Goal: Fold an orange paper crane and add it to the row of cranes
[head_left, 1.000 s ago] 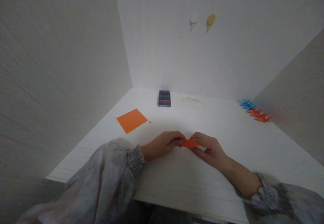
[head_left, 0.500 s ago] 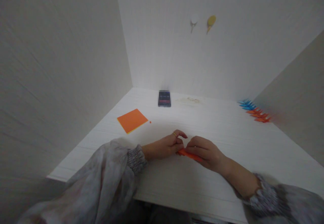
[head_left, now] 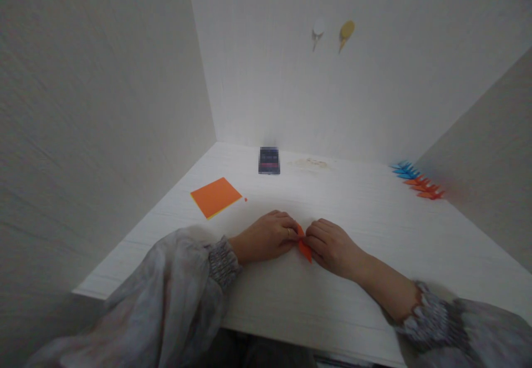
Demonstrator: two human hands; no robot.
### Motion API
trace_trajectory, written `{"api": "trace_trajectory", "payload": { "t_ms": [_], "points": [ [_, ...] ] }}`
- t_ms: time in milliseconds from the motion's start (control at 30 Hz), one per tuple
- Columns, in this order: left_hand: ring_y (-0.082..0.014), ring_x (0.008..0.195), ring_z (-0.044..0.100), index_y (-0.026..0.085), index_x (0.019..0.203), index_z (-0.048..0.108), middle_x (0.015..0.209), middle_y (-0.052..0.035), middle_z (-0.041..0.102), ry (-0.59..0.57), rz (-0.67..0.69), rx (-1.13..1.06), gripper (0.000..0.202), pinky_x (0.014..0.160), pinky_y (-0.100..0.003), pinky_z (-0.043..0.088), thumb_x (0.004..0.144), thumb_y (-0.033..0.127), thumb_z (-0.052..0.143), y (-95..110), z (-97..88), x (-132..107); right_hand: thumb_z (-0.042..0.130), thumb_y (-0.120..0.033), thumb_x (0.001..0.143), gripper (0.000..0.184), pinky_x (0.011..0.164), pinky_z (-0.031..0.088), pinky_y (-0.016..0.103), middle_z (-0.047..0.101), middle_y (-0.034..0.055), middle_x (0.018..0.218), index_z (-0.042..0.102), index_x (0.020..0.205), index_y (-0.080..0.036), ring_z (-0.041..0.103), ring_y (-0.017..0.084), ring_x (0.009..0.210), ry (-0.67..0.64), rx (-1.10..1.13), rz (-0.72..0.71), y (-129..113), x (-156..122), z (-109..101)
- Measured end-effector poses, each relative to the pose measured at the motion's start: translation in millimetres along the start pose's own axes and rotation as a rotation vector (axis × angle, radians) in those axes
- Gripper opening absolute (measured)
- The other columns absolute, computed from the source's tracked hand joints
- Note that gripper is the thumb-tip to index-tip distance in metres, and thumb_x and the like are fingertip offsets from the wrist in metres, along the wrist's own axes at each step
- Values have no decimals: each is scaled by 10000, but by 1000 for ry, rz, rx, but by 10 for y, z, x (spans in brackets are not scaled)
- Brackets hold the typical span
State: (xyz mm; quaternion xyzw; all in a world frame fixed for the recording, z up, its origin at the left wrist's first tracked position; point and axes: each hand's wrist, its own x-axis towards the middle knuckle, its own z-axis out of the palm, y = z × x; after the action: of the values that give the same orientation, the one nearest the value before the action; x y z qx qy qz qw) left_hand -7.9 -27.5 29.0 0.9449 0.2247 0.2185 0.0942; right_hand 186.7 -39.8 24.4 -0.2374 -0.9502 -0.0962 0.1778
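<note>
Orange folded paper (head_left: pixel 305 252) sits pinched by left hand (head_left: pixel 269 237) and right hand (head_left: pixel 333 249)

Folded paper (head_left: pixel 305 251) btwn my L hand (head_left: pixel 268 238) & R hand (head_left: pixel 336 250); on table (head_left: pixel 357 199), paper pile (head_left: pixel 216 197) to L, origami row (head_left: pixel 417 182) far R by wall (head_left: pixel 490 129).

Pinching folded paper (head_left: pixel 306 253) with left hand (head_left: pixel 268 238) and right hand (head_left: pixel 334 248), back from the front edge of the bench (head_left: pixel 270 307), with orange sheet (head_left: pixel 216 197) near left edge, paper shapes (head_left: pixel 418 182) by back right corner.
</note>
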Motion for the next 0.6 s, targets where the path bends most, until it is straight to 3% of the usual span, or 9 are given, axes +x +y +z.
{"api": "trace_trajectory", "payload": {
  "t_ms": [200,400,600],
  "points": [
    [-134,822,545,169,825,636,884,-32,627,-36,7,4,170,840,-294,361,793,190,470,7,4,-15,427,-179,828,187,646,402,309,552,73,743,610,824,-138,484,173,711,-114,155,29,7,-41,-79],
    [-134,818,542,171,797,637,863,-25,627,-44,-11,-7,150,840,-291,351,778,192,489,19,-3,-15,450,-220,841,186,736,424,341,573,97,886,613,899,-152,511,188,852,-56,253,42,64,-56,-99],
    [-127,810,540,177,769,634,849,-11,625,-56,-17,-5,128,852,-290,332,756,201,510,30,-16,-3,435,-200,848,179,712,462,334,598,88,849,607,873,-156,536,178,818,-65,329,26,92,-70,-75]
  ]
}}
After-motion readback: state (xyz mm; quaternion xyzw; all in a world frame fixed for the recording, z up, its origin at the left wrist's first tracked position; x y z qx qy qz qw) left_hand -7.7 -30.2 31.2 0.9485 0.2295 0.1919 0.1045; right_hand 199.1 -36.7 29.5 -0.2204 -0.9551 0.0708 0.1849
